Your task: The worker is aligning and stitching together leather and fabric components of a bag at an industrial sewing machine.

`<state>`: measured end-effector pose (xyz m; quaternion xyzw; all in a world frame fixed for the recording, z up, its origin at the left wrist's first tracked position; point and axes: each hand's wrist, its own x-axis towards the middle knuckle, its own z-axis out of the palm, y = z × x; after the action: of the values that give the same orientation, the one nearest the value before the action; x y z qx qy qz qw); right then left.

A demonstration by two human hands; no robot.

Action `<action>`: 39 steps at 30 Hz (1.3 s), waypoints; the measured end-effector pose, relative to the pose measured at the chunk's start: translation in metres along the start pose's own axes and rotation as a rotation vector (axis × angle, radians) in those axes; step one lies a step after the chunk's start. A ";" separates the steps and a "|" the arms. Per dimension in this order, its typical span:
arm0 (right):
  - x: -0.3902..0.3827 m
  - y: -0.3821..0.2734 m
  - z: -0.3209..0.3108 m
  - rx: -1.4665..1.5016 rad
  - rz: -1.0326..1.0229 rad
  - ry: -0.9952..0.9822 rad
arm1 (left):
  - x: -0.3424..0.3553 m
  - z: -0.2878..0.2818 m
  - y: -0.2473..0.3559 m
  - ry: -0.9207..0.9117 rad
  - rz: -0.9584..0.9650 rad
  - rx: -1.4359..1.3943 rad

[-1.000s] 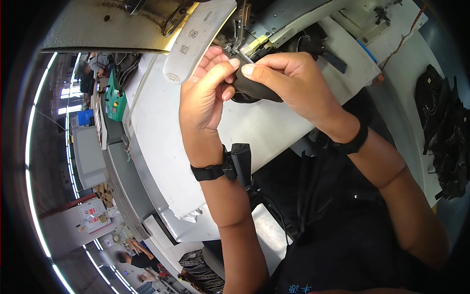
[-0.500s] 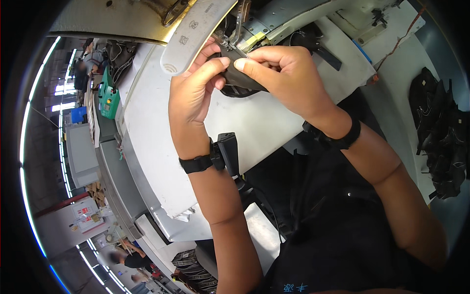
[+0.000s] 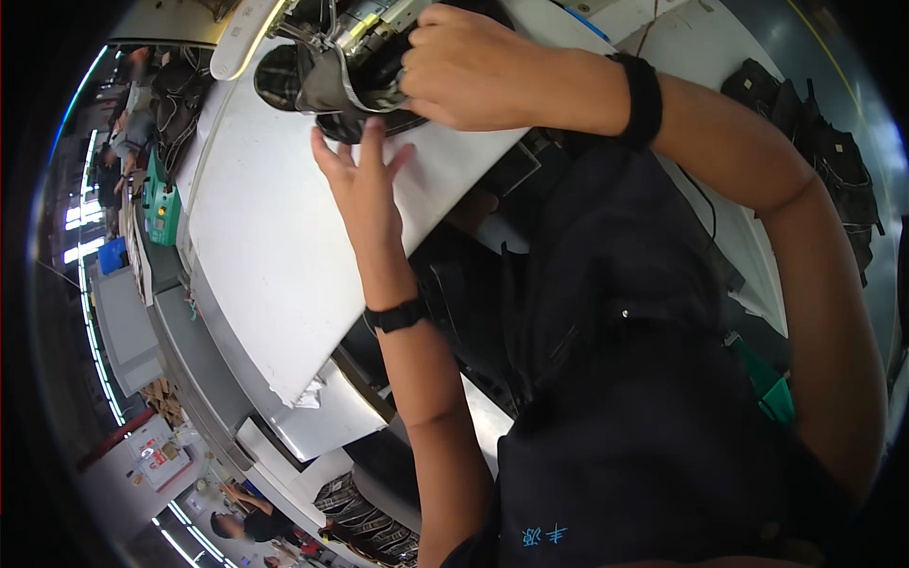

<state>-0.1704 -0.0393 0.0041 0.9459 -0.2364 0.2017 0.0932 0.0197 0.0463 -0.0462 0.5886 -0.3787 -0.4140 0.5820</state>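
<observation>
A dark fabric piece point(image 3: 327, 87) with a pale curved edge and a plaid part lies under the sewing machine's metal presser parts point(image 3: 327, 36) at the top. My right hand point(image 3: 473, 76) is at its right side, fingers curled in and closed on the edge of the fabric; the fingertips are partly hidden. Below the piece, my left hand point(image 3: 365, 185) has its fingers spread and pointing up at the fabric's near edge. Nothing is held in it. Both wrists wear black bands.
The white worktable point(image 3: 275, 218) stretches below the machine. A pile of dark sewn pieces point(image 3: 824, 151) lies at the right, and more hang at the upper left point(image 3: 180, 99). A green box point(image 3: 161, 204) stands at the left. Other people are in the background.
My left hand has let go of the fabric and dropped below it with fingers spread. My right hand has turned over at the fabric's right side. The whole view has shifted.
</observation>
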 end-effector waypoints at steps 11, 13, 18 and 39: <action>0.018 -0.023 -0.044 1.105 0.227 -0.409 | 0.060 -0.104 0.116 -0.260 0.144 0.688; -0.017 -0.031 -0.028 1.126 0.217 -0.355 | 0.046 -0.105 0.104 -0.168 0.282 0.882; -0.091 -0.086 0.007 0.936 0.465 0.303 | 0.009 -0.091 0.055 0.151 0.394 1.025; -0.090 -0.090 0.013 1.238 0.552 0.316 | -0.141 -0.016 0.072 -0.127 1.016 1.195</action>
<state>-0.1949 0.0724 -0.0535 0.6897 -0.2932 0.4510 -0.4847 -0.0150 0.1801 0.0317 0.5318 -0.7924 0.1439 0.2619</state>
